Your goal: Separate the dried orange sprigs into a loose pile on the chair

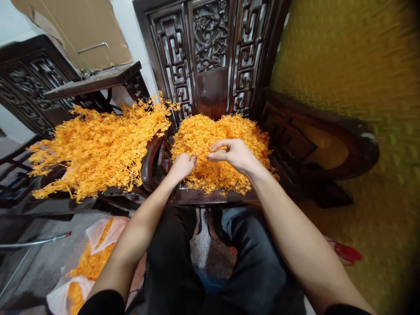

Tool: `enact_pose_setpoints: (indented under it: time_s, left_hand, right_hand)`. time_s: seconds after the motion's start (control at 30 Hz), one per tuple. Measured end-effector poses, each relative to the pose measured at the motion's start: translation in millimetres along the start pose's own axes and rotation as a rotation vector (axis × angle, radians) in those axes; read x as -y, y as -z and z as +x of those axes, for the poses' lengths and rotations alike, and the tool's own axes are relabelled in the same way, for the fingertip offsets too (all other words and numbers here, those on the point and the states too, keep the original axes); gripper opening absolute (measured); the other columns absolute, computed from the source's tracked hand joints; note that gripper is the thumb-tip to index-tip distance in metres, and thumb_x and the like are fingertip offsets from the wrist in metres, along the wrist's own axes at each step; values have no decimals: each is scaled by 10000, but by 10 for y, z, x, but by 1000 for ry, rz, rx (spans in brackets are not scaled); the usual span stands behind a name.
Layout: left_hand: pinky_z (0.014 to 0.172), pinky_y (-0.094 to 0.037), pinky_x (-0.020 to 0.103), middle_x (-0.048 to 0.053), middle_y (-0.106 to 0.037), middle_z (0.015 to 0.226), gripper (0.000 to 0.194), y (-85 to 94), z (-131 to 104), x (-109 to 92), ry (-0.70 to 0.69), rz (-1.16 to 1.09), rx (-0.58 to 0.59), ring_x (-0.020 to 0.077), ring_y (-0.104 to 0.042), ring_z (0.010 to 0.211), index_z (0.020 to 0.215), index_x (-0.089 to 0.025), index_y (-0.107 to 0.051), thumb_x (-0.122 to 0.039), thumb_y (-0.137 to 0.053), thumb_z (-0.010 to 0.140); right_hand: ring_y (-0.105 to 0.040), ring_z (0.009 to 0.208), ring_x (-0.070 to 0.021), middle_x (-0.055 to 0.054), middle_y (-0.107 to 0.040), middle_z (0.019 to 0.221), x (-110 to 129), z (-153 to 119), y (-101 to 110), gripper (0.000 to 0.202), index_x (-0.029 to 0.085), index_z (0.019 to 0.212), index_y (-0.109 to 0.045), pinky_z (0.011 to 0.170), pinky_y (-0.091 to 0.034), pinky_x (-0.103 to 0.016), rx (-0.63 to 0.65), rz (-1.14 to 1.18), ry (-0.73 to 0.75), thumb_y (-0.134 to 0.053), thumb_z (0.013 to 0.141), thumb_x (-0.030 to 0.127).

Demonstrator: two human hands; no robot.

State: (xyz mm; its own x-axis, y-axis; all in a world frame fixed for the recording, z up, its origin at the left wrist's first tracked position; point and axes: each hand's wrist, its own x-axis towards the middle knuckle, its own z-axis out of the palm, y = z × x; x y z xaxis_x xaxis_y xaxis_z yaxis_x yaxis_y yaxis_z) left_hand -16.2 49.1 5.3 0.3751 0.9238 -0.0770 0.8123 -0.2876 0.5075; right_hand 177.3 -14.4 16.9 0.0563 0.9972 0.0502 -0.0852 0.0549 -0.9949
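Observation:
A heap of small orange artificial flower pieces covers the seat of the dark carved wooden chair in front of me. Over the heap's left side, my left hand is closed with its fingers pinched together; what they hold is too small to make out against the orange. My right hand hovers just to the right, its thumb and forefinger curved toward the left hand with a gap between them. Nothing is plainly visible in that gap. The two hands are close but apart.
Long orange flower sprays lie in a big pile to the left. Plastic bags with more orange pieces rest on the floor below it. Cardboard leans behind a dark side table. A curved armrest stands on the right.

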Motion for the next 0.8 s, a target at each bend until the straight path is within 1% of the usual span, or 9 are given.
enact_pose_setpoints:
  time_s: [0.1, 0.17, 0.27, 0.37, 0.47, 0.53, 0.63, 0.7, 0.8]
  left_hand:
    - [809, -476, 278, 130, -746, 845, 409, -1, -9, -40, 9, 88, -47, 215, -691, 858, 876, -139, -780, -361, -454, 987]
    - [833, -486, 294, 175, -753, 929, 401, 15, -29, -64, 35, 144, -78, 237, -702, 927, 935, -125, -774, -365, -455, 982]
    - [804, -500, 320, 224, -744, 1002, 393, 50, -53, -100, 80, 192, -96, 270, -712, 941, 1019, -95, -759, -342, -456, 973]
    - [744, -506, 330, 236, -741, 983, 374, 62, -62, -134, 99, 201, -61, 295, -723, 907, 1037, -71, -752, -328, -494, 950]
    - [748, -513, 334, 238, -743, 965, 352, 25, -64, -173, 81, 203, -63, 310, -726, 930, 1019, -75, -759, -309, -510, 936]
    - [792, -514, 336, 232, -747, 968, 375, -3, -61, -186, 54, 185, -97, 297, -724, 949, 997, -92, -769, -321, -474, 960]
    - [815, -502, 312, 179, -756, 891, 408, 24, -40, -125, -3, 117, -91, 249, -720, 886, 916, -129, -782, -352, -448, 986]
    - [790, -489, 294, 145, -746, 826, 383, 100, -19, -16, -5, 91, -123, 226, -706, 834, 869, -140, -779, -339, -470, 980]
    - [704, -459, 272, 98, -676, 680, 370, 220, -14, 185, 79, -7, -250, 191, -649, 708, 790, -135, -749, -343, -503, 973]
  right_hand:
    - [-671, 660, -145, -37, -718, 769, 19, -12, -133, 411, 177, 726, -721, 624, -622, -302, 15, 12, 3, -971, 499, 410]
    - [-666, 675, -141, -30, -719, 782, 5, -26, -183, 403, 185, 730, -708, 616, -609, -288, 20, 42, 5, -957, 528, 429]
    - [-705, 802, -181, -41, -743, 848, -4, -65, -249, 383, 199, 747, -707, 720, -616, -326, 69, 86, 23, -945, 557, 433]
    - [-701, 1041, -237, -55, -759, 918, -9, -87, -329, 339, 205, 766, -737, 956, -566, -401, 100, -19, 139, -921, 604, 438]
    - [-665, 1145, -261, -64, -758, 918, -51, -29, -419, 325, 196, 748, -744, 1073, -483, -440, -24, -200, 274, -878, 655, 476]
    - [-713, 963, -251, -68, -747, 849, -83, 46, -437, 355, 178, 758, -728, 945, -551, -437, -121, -212, 255, -847, 679, 504]
    - [-688, 670, -200, -55, -718, 717, -84, 141, -301, 380, 156, 757, -698, 692, -581, -372, -172, -224, 152, -842, 673, 498]
    - [-664, 619, -186, -52, -707, 675, -66, 161, -88, 348, 152, 710, -692, 627, -554, -338, -193, -385, 132, -860, 656, 452]
    - [-656, 606, -185, -56, -694, 649, -78, 146, 294, 275, 143, 692, -699, 593, -524, -316, -279, -591, 124, -851, 671, 372]
